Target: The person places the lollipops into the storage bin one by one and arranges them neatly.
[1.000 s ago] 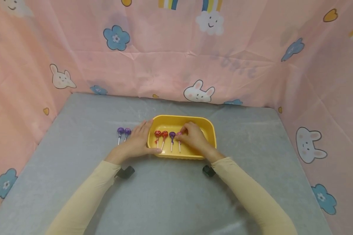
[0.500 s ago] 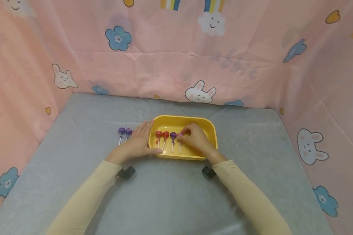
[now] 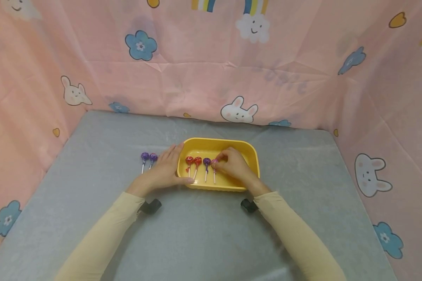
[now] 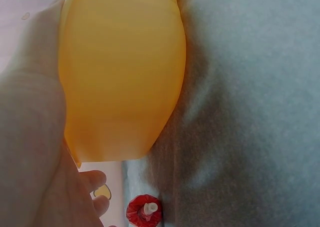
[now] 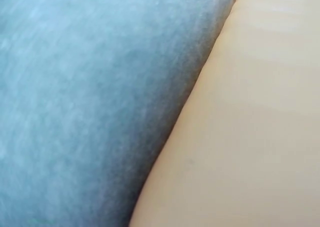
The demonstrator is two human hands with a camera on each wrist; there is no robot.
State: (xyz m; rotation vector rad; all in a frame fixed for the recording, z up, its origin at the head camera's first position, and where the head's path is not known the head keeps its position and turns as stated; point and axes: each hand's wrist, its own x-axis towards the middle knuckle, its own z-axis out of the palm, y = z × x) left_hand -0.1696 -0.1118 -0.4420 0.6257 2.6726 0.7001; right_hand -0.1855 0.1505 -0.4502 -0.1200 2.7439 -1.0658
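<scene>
In the head view, a yellow tray (image 3: 251, 164) holds a row of lollipops: two red lollipops (image 3: 197, 160), a dark purple lollipop (image 3: 206, 160) and a pink lollipop (image 3: 214, 172). My right hand (image 3: 235, 166) reaches inside and pinches the pink lollipop near its head. Along the tray's left end lies my left hand (image 3: 163, 168), fingers extended on the rim and thumb across the front left corner. Two purple lollipops (image 3: 145, 155) lie outside, left of that hand. The left wrist view shows the tray wall (image 4: 122, 77) against the palm, and a red lollipop (image 4: 144, 210) beyond the fingers.
A grey cloth (image 3: 197, 234) covers the table. Pink printed curtains (image 3: 183, 86) rise at the back and both sides. The right wrist view holds only the tray's outer wall (image 5: 250, 137) and the grey cloth.
Hands, tray and lollipops stay nearly in place; the view shifts slightly. The right hand keeps its pinch on the pink lollipop.
</scene>
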